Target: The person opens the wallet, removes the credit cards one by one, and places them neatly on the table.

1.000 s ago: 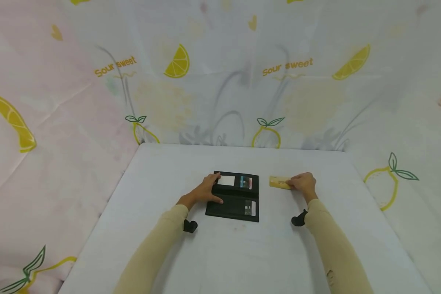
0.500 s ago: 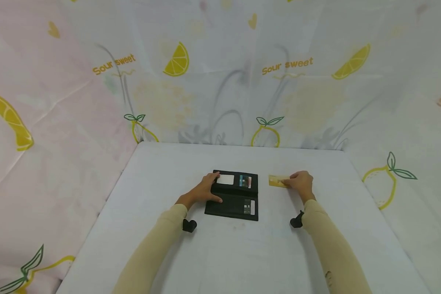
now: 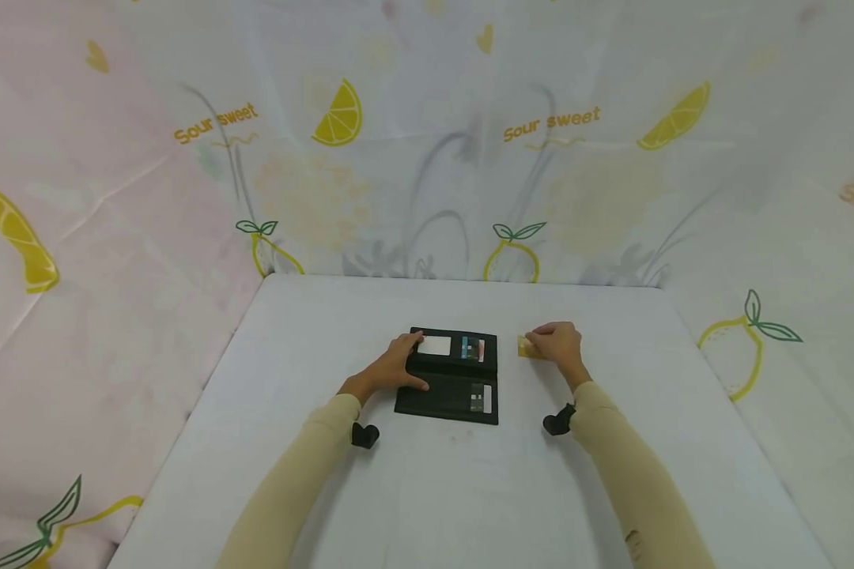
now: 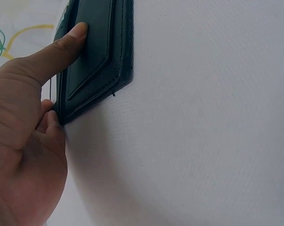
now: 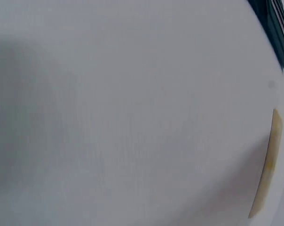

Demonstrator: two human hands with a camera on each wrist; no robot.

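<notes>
A black wallet (image 3: pixel 444 399) lies spread open on the table, with cards behind its windows. My left hand (image 3: pixel 387 370) grips it at its left side. In the left wrist view the thumb (image 4: pixel 62 51) rests on the wallet's inner face, and other fingers are curled at its edge. To the right of the wallet, my right hand (image 3: pixel 559 346) pinches a yellow paper slip (image 3: pixel 523 348), covering most of it. The right wrist view shows the slip (image 5: pixel 268 162) nearly edge-on, apart from the wallet; only a sliver of the hand appears there.
A white table (image 3: pixel 441 490) spreads under both hands. Behind it hangs a pale cloth (image 3: pixel 413 182) printed with lemons and lettering. Black wrist mounts (image 3: pixel 365 435) sit beside the cuffs, close above the table.
My right hand has shifted left along the yellow slip and now hides more of it. The left hand and the wallet keep their places; the head view has drifted slightly.
</notes>
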